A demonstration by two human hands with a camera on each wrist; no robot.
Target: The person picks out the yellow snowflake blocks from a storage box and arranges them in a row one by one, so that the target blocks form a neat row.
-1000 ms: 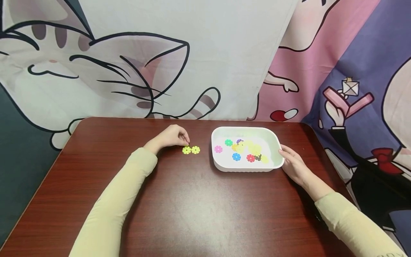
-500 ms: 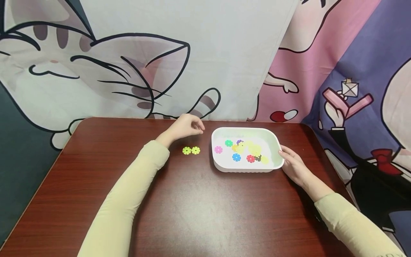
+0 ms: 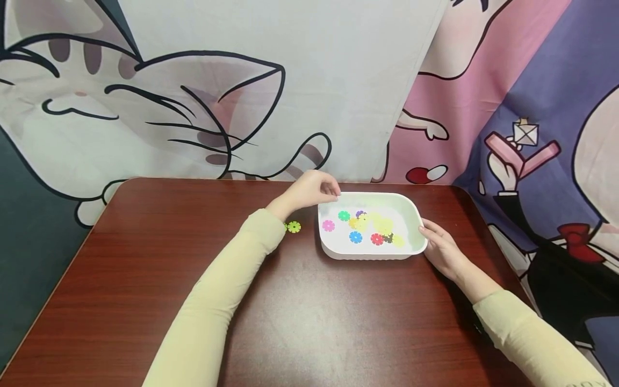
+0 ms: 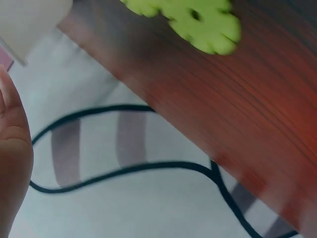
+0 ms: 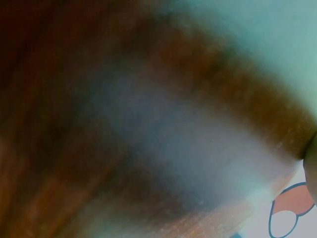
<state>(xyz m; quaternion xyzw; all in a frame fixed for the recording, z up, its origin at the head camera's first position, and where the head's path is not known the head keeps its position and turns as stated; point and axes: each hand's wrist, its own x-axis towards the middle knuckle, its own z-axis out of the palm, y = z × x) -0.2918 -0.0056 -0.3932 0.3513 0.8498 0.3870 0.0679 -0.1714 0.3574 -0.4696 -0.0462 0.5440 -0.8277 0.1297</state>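
A white plastic tub [image 3: 369, 255] stands at the back right of the table, with several small coloured flower-shaped discs inside. My right hand [image 3: 446, 252] grips its right end, thumb over the rim. At the tub's back left corner my left hand [image 3: 311, 189] overlaps the rim, fingers loosely bent with nothing visible between them. Below that wrist lies a yellow-green flower disc [image 3: 294, 227]; a second one beside it is mostly hidden by the sleeve. Both yellow-green discs [image 4: 205, 27] show at the top of the left wrist view. The right wrist view is mostly blurred.
The dark red-brown wooden table [image 3: 290, 322] has its back edge just behind the tub. Cartoon-printed cloth [image 3: 348, 107] hangs behind. Inside the tub are pink [image 3: 328, 226], green [image 3: 344, 215], blue [image 3: 355, 237] and red [image 3: 377, 239] discs, with several yellow ones.
My left hand has left the two yellow-green discs and moved right to the tub's corner, its sleeve now covering most of one disc. The right hand and tub have stayed put.
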